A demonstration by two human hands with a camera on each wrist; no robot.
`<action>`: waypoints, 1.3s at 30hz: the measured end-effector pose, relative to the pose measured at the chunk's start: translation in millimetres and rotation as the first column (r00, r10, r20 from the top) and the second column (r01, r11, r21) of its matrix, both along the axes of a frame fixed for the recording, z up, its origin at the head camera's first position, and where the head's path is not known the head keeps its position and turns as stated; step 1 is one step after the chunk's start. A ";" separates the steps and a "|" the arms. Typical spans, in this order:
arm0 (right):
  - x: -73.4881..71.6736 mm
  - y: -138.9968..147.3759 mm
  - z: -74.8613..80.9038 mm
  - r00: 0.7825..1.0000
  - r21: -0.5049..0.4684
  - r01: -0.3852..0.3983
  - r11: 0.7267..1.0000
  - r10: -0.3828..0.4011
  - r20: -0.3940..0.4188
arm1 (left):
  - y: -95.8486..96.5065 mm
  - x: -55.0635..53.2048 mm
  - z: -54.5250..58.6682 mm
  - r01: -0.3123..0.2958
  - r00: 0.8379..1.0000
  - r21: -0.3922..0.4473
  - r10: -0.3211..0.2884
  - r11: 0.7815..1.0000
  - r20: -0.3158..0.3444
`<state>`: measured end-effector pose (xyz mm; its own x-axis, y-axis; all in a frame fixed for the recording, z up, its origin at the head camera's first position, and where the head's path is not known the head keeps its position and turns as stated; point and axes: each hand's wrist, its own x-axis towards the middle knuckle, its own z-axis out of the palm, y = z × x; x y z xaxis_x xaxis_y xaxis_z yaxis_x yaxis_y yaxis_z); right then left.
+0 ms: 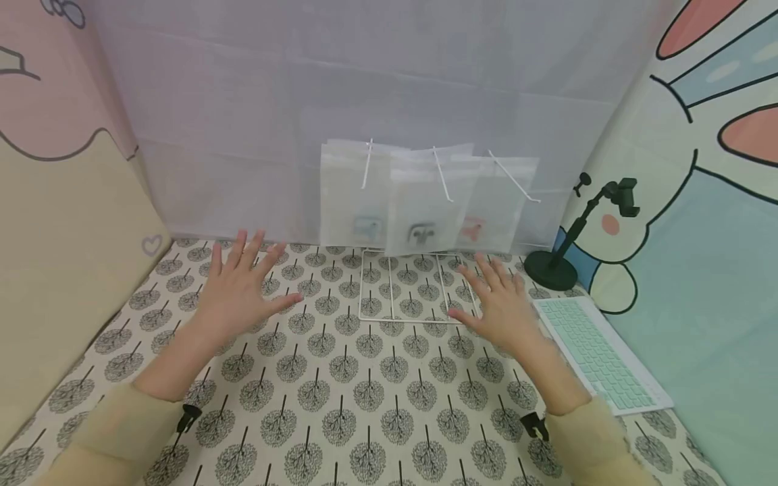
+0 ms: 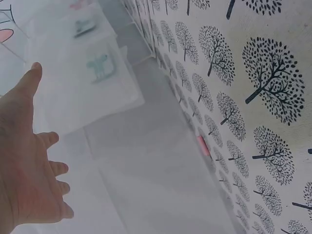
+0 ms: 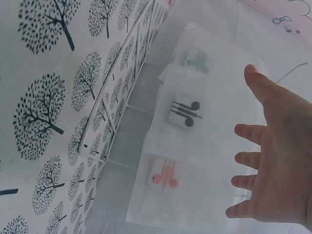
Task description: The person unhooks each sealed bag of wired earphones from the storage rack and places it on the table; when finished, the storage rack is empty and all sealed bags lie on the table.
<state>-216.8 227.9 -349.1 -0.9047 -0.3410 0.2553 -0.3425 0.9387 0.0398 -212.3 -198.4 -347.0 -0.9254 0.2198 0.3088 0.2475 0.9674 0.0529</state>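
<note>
My left hand [image 1: 237, 290] is held over the left side of the table, fingers straight and spread, holding nothing. On the other side, my right hand [image 1: 501, 304] is spread the same way near the front corner of a white wire rack [image 1: 413, 321]. From the rack's prongs hang frosted plastic bags in three groups. The left bag [image 1: 343, 189] shows blue-green earphones [image 2: 101, 67], the middle bag [image 1: 419, 202] black earphones [image 3: 185, 113], and the right bag [image 1: 507, 189] pink earphones [image 3: 165, 175]. Both palms are apart from the bags.
At the right stands a black phone holder [image 1: 551, 270] with a round base. Before it lies a white keyboard [image 1: 598, 354] with mint keys. A tree-print cloth [image 1: 365, 405] covers the table. Printed curtains [image 1: 61, 236] close in the sides, and a pale sheet [image 1: 231, 101] hangs behind.
</note>
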 end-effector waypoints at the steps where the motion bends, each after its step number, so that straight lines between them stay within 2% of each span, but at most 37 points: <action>1: -2.2 1.6 0.4 1.000 0.003 -0.001 1.000 0.001 -0.004 | 0.2 -2.0 1.5 -0.001 1.000 -0.004 0.001 1.000 0.000; 8: -16.1 13.3 0.9 1.000 -0.027 -0.012 1.000 0.012 -0.009 | 3.0 -21.2 8.4 -0.018 1.000 -0.002 0.018 1.000 -0.010; 15: -33.8 27.1 -9.4 0.999 -0.014 -0.046 0.999 0.045 -0.022 | 5.2 -49.6 4.3 -0.018 0.999 0.029 0.019 0.999 -0.032; 19: -45.2 33.6 -17.0 0.996 -0.024 -0.094 0.995 0.094 0.011 | 7.0 -67.5 1.1 -0.023 0.999 0.040 0.025 0.999 -0.033; 24: -57.5 40.0 -29.8 0.984 -0.029 -0.154 0.988 0.156 0.080 | 11.1 -88.2 -2.7 -0.011 0.999 0.110 0.015 0.994 -0.037; 29: -68.5 47.0 -45.9 0.966 -0.075 -0.217 0.973 0.225 0.125 | 20.8 -106.4 -6.9 0.033 0.999 0.181 -0.025 0.983 -0.043; 33: -73.1 53.5 -59.0 0.941 -0.143 -0.265 0.954 0.288 0.178 | 30.2 -118.3 -11.7 0.065 0.997 0.213 -0.056 0.975 -0.049; 36: -77.2 58.0 -68.8 0.922 -0.178 -0.293 0.939 0.327 0.209 | 34.9 -124.3 -14.2 0.061 0.998 0.237 -0.052 0.970 -0.042; 39: -82.0 60.7 -76.5 0.899 -0.227 -0.305 0.925 0.359 0.253 | 37.3 -129.1 -16.3 0.054 0.998 0.327 -0.046 0.943 -0.032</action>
